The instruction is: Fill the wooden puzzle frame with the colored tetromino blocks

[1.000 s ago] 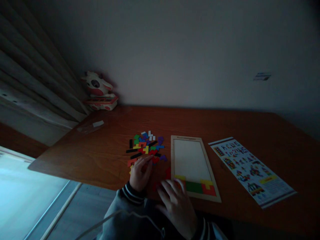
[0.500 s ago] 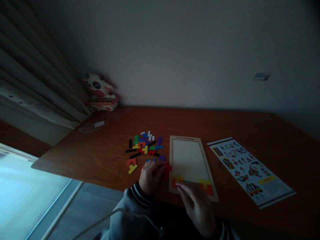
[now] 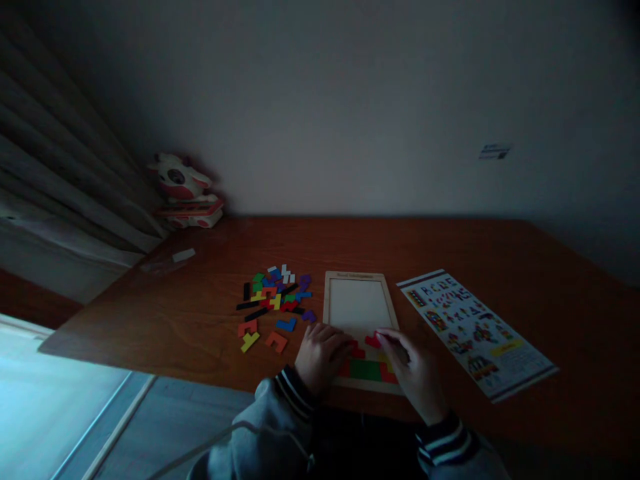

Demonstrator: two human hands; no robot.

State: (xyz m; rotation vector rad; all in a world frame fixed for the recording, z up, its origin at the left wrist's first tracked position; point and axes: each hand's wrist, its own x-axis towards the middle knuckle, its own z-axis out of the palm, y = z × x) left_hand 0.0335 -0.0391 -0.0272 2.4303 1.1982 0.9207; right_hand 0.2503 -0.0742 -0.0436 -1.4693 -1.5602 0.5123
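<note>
A wooden puzzle tray lies in front of me, its near end partly filled with red, green and yellow pieces. My left hand is over the tray's left side, its fingers closed on a red puzzle piece. From the right, my right hand pinches another red puzzle piece between thumb and finger, above the tray's middle. A green piece shows in the near row, between red ones. My left hand hides the tray's near left corner.
Left of the tray lies a pile of colourful puzzle pieces, with an orange piece and a blue piece nearer me. A printed pattern sheet is to the right. A cow toy stands at the back left, near the curtain.
My left hand has moved right over the tray with a red piece. My right hand has lifted from the near row and now holds a red piece. The view has shifted slightly.
</note>
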